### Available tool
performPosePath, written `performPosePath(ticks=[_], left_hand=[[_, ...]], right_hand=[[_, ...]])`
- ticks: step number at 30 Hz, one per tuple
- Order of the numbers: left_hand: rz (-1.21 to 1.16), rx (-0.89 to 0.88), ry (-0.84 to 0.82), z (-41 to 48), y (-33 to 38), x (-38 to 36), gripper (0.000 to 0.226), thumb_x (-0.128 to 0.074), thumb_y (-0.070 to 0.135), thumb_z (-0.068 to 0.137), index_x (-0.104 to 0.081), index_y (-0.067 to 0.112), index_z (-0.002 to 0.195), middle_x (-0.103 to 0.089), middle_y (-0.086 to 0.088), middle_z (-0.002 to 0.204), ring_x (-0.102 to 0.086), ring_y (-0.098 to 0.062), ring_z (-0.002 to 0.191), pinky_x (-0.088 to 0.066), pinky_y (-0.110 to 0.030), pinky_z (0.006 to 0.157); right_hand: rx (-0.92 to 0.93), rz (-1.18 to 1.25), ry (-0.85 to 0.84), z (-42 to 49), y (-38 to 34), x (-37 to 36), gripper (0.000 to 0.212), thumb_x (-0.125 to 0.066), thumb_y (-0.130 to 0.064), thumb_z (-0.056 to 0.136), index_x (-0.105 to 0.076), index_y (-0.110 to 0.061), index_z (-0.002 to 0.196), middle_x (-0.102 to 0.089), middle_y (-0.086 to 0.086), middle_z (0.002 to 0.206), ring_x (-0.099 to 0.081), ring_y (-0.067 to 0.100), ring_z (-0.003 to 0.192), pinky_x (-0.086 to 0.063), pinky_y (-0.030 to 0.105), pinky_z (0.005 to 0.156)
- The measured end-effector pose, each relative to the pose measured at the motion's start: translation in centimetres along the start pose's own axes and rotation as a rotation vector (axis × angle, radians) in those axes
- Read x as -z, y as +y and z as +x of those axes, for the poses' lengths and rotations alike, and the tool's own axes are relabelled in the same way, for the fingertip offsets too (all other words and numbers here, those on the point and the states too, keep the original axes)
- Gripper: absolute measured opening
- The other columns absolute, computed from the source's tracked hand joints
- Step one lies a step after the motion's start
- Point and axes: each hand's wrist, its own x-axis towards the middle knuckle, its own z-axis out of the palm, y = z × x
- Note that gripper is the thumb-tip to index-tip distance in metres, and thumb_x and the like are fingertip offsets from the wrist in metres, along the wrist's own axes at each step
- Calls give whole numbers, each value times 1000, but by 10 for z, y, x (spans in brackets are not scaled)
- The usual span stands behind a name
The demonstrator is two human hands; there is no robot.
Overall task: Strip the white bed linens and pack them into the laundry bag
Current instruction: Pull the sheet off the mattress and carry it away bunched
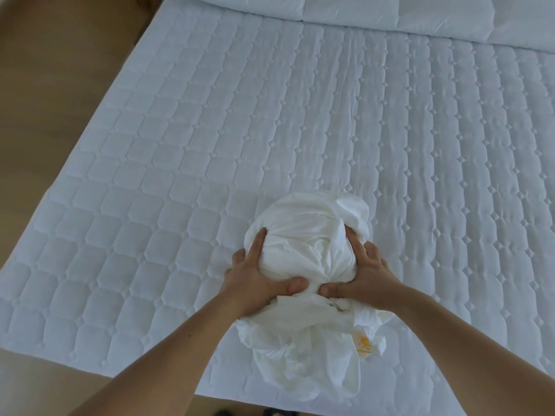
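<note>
A bunched ball of white bed linen [309, 235] lies on the quilted mattress pad [210, 130] near the bed's foot edge. My left hand [255, 280] grips its left side, fingers curled round the cloth and thumb pressed into the front. My right hand [365, 280] grips the right side the same way, thumb almost meeting the left thumb. Loose crumpled cloth [303, 364] trails from the ball toward me over the bed edge. A yellow mark [364, 343] shows on that cloth at the right. No laundry bag is in view.
A folded white duvet [390, 16] lies across the head of the bed. Wooden floor [45, 100] runs along the bed's left side and under the foot edge. Dark shoe tips [222, 412] show at the bottom edge.
</note>
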Motion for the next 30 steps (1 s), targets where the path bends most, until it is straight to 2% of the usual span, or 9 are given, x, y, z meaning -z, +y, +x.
performPosePath(ticks=[5,7,11,14,17,23,26,28,30], left_hand=[[-139,-45,-1,1,-6,1,139,-78,87,26,3,74,138,-15,8,156,-30,-31,142,-35,-58,112],[-227,-70,-1,-2,-8,3,138,-83,82,28,-6,70,142,-22,9,150,-38,-26,136,-42,-50,108],[-393,-176,29,-17,-11,3,129,-90,71,33,-22,64,143,-35,11,144,-48,-16,127,-48,-24,83],[-441,-281,66,-32,-5,15,126,-90,71,35,-27,61,143,-42,12,144,-53,-11,125,-54,-30,90],[-437,-378,148,-55,10,47,121,-89,66,39,-28,60,143,-45,10,142,-55,-10,122,-55,-37,96],[-411,-565,341,-144,31,157,118,-86,66,40,-25,63,141,-44,13,139,-53,2,115,-51,-16,81],[-479,-637,437,-215,19,223,122,-89,64,40,-27,58,145,-46,11,142,-54,0,120,-55,-21,90],[-506,-635,530,-271,2,268,126,-91,65,38,-26,59,145,-43,10,146,-50,-12,130,-50,-41,103],[-495,-641,641,-327,-20,312,125,-91,64,39,-26,58,146,-42,11,146,-47,-17,132,-46,-49,106]], right_hand=[[15,157,67,-8,-4,-8,138,-74,-93,21,5,-80,133,-24,-7,146,-34,31,138,-37,55,112],[34,283,106,-17,-7,-14,128,-81,-87,23,-6,-84,127,-26,-13,139,-40,26,131,-42,53,108],[109,409,187,-38,-20,-16,111,-86,-77,28,-18,-87,114,-30,-16,132,-45,18,122,-47,43,98],[171,459,226,-53,-39,-9,104,-87,-69,33,-23,-85,113,-32,-15,135,-45,17,123,-47,43,99],[264,487,281,-71,-71,5,104,-86,-67,34,-27,-80,119,-34,-16,135,-46,15,123,-47,38,94],[499,433,361,-137,-187,39,112,-85,-67,36,-27,-71,132,-32,-13,136,-44,13,122,-43,37,97],[641,379,360,-185,-267,41,113,-84,-71,36,-22,-77,130,-30,-16,136,-42,11,123,-40,35,100],[736,342,353,-222,-325,34,112,-82,-74,35,-18,-80,127,-31,-16,135,-42,10,121,-39,33,98],[831,312,338,-259,-384,21,108,-80,-76,34,-16,-84,121,-30,-17,133,-41,10,119,-38,31,96]])
